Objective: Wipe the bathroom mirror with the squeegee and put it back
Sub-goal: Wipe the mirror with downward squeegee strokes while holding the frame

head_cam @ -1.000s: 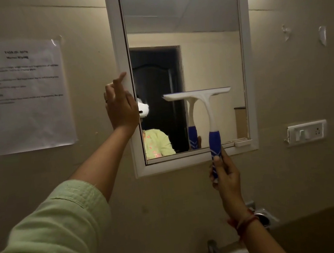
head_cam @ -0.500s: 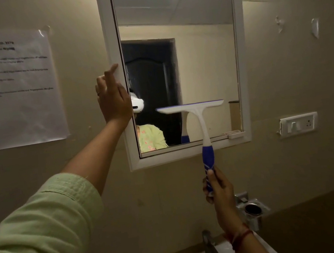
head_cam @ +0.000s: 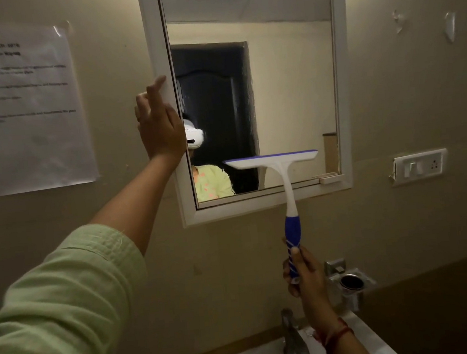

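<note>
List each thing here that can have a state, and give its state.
squeegee: held upright, blade level across the lower mirror.
mirror: hung on the wall, smeared in places.
left hand: open, fingers on the mirror's left frame.
right hand: grips the squeegee's blue handle.
paper sheet: taped flat to the wall.

The left arm is stretching up and forward, its pale green sleeve ending near the elbow, the forearm bare. The left hand is lying against the left side of the mirror frame, fingers straight and pointing up. The right arm is coming up from below, a red thread circling its wrist. The right hand is gripping the blue handle of the squeegee near its lower end, thumb lying up along it.
</note>
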A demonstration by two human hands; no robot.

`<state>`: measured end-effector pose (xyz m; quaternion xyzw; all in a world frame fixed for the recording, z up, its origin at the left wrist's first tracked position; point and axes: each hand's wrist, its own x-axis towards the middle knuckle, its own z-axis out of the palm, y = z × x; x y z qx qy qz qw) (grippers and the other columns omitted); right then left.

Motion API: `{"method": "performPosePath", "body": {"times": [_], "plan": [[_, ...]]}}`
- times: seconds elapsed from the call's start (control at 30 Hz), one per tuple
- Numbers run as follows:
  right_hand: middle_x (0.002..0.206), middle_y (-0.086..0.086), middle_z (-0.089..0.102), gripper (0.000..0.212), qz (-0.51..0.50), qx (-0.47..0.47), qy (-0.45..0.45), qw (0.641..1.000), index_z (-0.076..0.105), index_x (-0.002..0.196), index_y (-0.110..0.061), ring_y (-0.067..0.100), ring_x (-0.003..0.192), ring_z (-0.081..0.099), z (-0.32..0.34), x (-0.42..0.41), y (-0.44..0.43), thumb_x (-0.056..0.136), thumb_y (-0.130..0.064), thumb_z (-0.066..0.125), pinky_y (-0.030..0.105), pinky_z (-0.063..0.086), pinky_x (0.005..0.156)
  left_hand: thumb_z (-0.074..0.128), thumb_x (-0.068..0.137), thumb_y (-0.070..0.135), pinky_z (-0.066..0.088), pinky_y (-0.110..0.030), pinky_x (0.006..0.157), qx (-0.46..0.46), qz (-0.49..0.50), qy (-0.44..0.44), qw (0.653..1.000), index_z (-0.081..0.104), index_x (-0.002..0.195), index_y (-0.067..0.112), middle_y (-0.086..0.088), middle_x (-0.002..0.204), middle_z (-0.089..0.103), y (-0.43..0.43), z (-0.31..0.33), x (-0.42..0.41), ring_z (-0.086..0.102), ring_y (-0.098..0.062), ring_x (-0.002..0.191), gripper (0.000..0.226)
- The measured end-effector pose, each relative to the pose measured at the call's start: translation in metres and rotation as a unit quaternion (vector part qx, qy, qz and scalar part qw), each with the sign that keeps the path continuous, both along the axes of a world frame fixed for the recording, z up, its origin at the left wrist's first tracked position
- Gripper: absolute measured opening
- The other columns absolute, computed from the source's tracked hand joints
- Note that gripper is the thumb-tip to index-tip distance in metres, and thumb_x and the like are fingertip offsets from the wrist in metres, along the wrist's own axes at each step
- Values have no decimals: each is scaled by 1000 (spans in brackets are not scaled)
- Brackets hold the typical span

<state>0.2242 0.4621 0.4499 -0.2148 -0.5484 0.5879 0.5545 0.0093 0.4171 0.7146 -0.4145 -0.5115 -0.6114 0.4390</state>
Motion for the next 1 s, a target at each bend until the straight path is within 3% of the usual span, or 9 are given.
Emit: {"method": "performPosePath", "body": {"times": [0.17, 0.43, 0.57, 0.7, 0.83, 1.0], "plan": [[57, 6, 42, 24, 26, -36, -5, 999, 62, 106, -18, 6, 41, 37, -27, 7, -1, 92, -25, 45, 17, 27, 35, 31, 88, 9, 29, -16, 76, 4, 3, 5, 1000, 47, 127, 18, -15, 116, 53, 0, 0, -1, 51, -26, 103, 43], [48, 0, 39, 30, 16, -32, -3, 999, 64, 102, -5, 8, 38, 35, -36, 15, -12, 91, -23, 43, 17, 29, 35, 31, 91, 13, 28, -10, 74, -3, 5, 1, 1000, 46, 128, 18, -14, 119, 53, 0, -1, 1, 50, -21, 101, 41], [45, -5, 43, 33, -53, 4, 28, 998, 64, 95, -1, 4, 38, 35, -24, 21, -22, 88, -26, 44, 16, 30, 35, 31, 90, 11, 30, -14, 75, -6, 4, -3, 1000, 46, 129, 18, -14, 120, 52, -1, 1, 2, 50, -22, 102, 42], [47, -7, 45, 32, -96, 77, 95, 988, 65, 90, -15, 1, 41, 38, 42, 32, -23, 82, -37, 43, 13, 32, 37, 31, 90, 10, 32, -22, 78, -10, -1, -1, 1000, 45, 129, 17, -17, 119, 51, -3, 1, 2, 50, -27, 104, 42], [54, -8, 46, 38, -127, 164, 128, 970, 62, 95, -15, 1, 43, 39, 139, 44, -6, 84, -45, 42, 13, 34, 38, 32, 88, 8, 31, -25, 80, -12, -8, 6, 1000, 45, 128, 16, -20, 118, 49, -3, 2, 3, 49, -32, 104, 43], [57, -5, 45, 27, -183, 233, 127, 946, 59, 90, -18, 1, 41, 40, 242, 39, 24, 96, -34, 38, 13, 35, 39, 33, 89, 7, 35, -31, 79, -6, -15, 26, 1000, 43, 128, 18, -21, 114, 49, 0, 1, -4, 48, -32, 101, 41]]}}
